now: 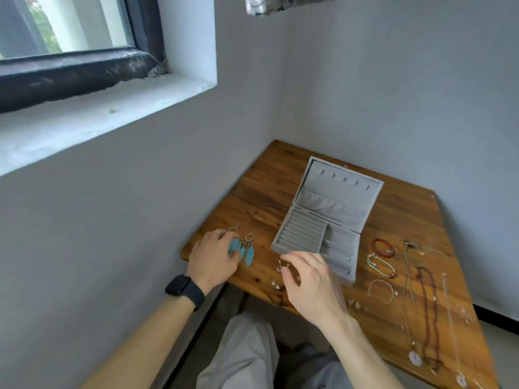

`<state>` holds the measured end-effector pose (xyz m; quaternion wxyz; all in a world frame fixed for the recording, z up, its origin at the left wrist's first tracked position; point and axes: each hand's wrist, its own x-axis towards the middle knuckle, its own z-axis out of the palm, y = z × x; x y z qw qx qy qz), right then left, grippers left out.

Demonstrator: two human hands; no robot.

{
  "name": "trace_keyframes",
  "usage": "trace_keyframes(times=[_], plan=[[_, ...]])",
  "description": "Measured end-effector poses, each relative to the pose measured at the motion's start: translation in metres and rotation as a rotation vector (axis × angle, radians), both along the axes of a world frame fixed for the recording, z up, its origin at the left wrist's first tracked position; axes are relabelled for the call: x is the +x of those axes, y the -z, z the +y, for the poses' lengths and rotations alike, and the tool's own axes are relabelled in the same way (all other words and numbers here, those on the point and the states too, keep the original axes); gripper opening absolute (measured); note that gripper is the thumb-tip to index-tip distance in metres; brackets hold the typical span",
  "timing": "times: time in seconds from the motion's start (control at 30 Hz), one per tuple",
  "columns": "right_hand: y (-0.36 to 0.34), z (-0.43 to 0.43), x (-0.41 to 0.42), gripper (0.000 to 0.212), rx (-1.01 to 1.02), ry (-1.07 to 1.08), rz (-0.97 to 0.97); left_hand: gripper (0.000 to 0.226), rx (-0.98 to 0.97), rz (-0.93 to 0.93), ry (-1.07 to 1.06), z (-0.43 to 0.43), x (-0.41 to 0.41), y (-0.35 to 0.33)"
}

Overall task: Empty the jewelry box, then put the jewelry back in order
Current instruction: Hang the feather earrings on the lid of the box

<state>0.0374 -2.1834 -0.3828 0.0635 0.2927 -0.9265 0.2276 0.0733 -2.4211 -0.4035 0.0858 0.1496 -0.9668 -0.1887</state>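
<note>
A grey jewelry box stands open on the wooden table, its ring rolls and compartments looking bare. My left hand rests at the table's left edge, fingers touching a pair of turquoise feather earrings. My right hand hovers in front of the box, thumb and forefinger pinching a small silver earring. Bracelets, one of red beads, and several necklaces lie to the right of the box.
Small earrings or rings lie near the front edge, and more small pieces sit to their right. Walls close in on the table's left and far sides. A window sill is at upper left. My knees are under the table.
</note>
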Motion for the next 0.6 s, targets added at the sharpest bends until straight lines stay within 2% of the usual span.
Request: trace_keyframes(times=[0.27, 0.6], plan=[[0.003, -0.064, -0.048, 0.03, 0.101, 0.043, 0.086, 0.043, 0.205, -0.028, -0.063, -0.047, -0.047, -0.005], [0.015, -0.134, -0.099, 0.04, 0.254, 0.025, -0.031, 0.032, 0.198, -0.001, 0.074, -0.062, -0.089, 0.007]])
